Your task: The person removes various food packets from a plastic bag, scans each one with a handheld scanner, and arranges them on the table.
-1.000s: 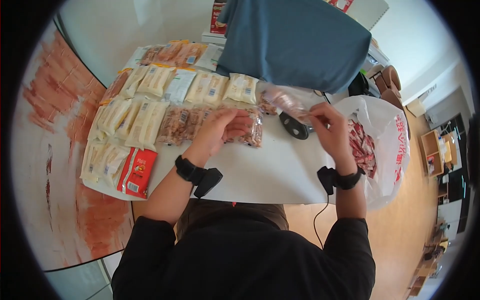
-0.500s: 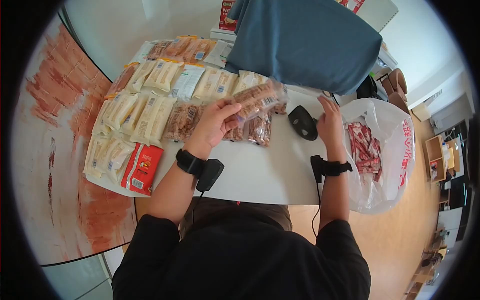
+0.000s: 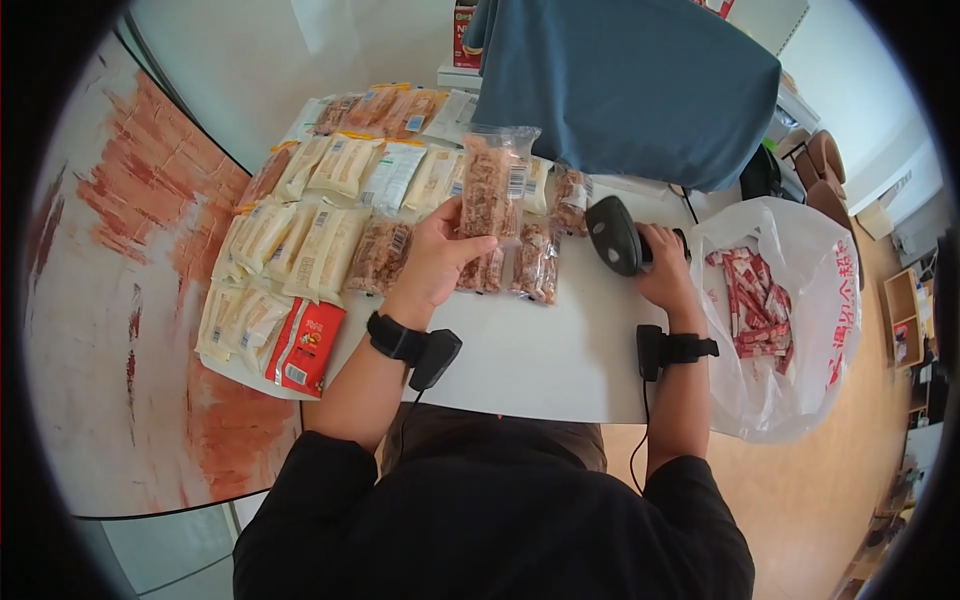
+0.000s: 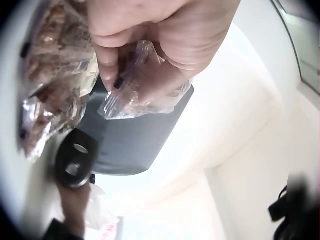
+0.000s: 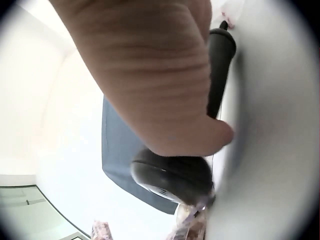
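Note:
In the head view, my left hand [image 3: 436, 262] pinches the lower end of a clear bag of brown chunks [image 3: 490, 190], raised above other bags, its barcode at the right side. The left wrist view shows the thumb and fingers on the crinkled clear end [image 4: 145, 95] of that bag. My right hand [image 3: 668, 275] is curled round the handle of a black scanner [image 3: 614, 236], whose wide head points left toward the bag. Up close in the right wrist view are the hand [image 5: 155, 80], the scanner head [image 5: 172, 175] and the dark handle [image 5: 220, 65].
Rows of cream packets [image 3: 325, 250] and a red packet [image 3: 308, 346] cover the table's left. Brown bags [image 3: 536, 262] lie under the raised one. A white plastic bag [image 3: 820, 330] with red sticks [image 3: 752, 300] stands right; a blue-grey cloth [image 3: 620, 90] hangs behind.
The brown bag passed from my right hand to my left and now stands more upright. My right hand moved down onto the scanner and took hold of it.

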Demonstrator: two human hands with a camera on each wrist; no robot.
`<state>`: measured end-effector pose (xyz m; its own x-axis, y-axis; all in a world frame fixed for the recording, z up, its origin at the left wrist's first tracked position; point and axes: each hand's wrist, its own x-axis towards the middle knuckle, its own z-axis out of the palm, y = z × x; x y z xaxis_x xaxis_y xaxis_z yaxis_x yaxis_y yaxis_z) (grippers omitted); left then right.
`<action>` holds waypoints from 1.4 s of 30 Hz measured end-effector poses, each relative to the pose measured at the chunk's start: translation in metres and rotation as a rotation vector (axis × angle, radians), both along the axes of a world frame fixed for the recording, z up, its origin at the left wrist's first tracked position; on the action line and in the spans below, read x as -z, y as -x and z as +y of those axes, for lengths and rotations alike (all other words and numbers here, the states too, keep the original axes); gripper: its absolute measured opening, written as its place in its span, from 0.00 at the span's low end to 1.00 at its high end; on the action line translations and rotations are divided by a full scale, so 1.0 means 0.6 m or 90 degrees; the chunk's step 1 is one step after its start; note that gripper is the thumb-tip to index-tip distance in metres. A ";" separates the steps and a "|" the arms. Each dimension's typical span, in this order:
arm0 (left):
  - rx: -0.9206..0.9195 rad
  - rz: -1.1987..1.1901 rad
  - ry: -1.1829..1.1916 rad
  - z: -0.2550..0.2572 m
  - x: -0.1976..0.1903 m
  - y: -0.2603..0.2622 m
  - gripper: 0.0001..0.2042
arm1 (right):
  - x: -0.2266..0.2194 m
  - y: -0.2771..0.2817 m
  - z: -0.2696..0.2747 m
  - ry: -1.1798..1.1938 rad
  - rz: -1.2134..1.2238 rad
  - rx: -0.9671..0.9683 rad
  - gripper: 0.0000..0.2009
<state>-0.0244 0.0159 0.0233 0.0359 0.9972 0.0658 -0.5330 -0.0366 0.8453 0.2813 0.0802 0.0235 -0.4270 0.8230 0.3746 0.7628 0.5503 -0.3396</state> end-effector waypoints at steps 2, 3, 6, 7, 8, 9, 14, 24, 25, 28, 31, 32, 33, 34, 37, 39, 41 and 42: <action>-0.060 0.102 -0.024 0.004 0.005 -0.003 0.27 | -0.005 0.016 -0.007 -0.040 0.090 0.003 0.21; -0.055 0.102 -0.018 0.003 0.004 -0.007 0.28 | -0.007 0.022 -0.010 -0.061 0.133 0.004 0.20; -0.032 0.121 -0.003 -0.004 0.001 -0.019 0.28 | -0.005 0.030 -0.010 -0.094 0.153 -0.041 0.18; -0.021 0.137 -0.003 -0.006 0.001 -0.023 0.28 | -0.006 0.032 -0.013 -0.095 0.149 -0.053 0.18; -0.010 0.153 -0.002 -0.007 0.001 -0.026 0.28 | -0.009 0.035 -0.015 -0.096 0.145 -0.067 0.17; -0.004 0.156 -0.008 -0.009 0.002 -0.028 0.27 | -0.013 0.037 -0.017 -0.097 0.140 -0.081 0.17; -0.042 0.227 -0.054 -0.008 0.006 -0.027 0.27 | -0.028 0.053 -0.029 -0.125 0.160 -0.149 0.16; -0.090 0.269 -0.047 -0.001 0.021 -0.022 0.28 | -0.032 0.059 -0.033 -0.141 0.135 -0.172 0.14; -0.090 0.280 -0.045 -0.001 0.021 -0.022 0.27 | -0.031 0.059 -0.033 -0.138 0.133 -0.170 0.14; -0.093 0.290 -0.045 0.000 0.022 -0.023 0.27 | -0.029 0.058 -0.033 -0.134 0.129 -0.170 0.13; -0.100 0.264 -0.042 0.000 0.022 -0.025 0.27 | -0.030 0.059 -0.033 -0.138 0.129 -0.173 0.13; -0.103 0.251 -0.040 0.000 0.023 -0.025 0.27 | -0.030 0.059 -0.034 -0.136 0.129 -0.172 0.13; -0.103 0.254 -0.042 0.001 0.023 -0.025 0.27 | -0.030 0.059 -0.034 -0.134 0.129 -0.171 0.13; -0.102 0.257 -0.043 0.002 0.025 -0.024 0.27 | -0.030 0.059 -0.033 -0.137 0.127 -0.171 0.13; -0.100 0.263 -0.047 0.001 0.025 -0.024 0.27 | -0.029 0.059 -0.034 -0.141 0.121 -0.169 0.13; -0.099 0.259 -0.051 0.001 0.024 -0.025 0.26 | -0.030 0.059 -0.035 -0.140 0.116 -0.164 0.13; -0.095 0.250 -0.055 0.000 0.023 -0.025 0.26 | -0.027 0.058 -0.033 -0.141 0.113 -0.163 0.13; -0.087 0.260 -0.050 0.000 0.023 -0.025 0.26 | -0.026 0.057 -0.033 -0.142 0.112 -0.162 0.13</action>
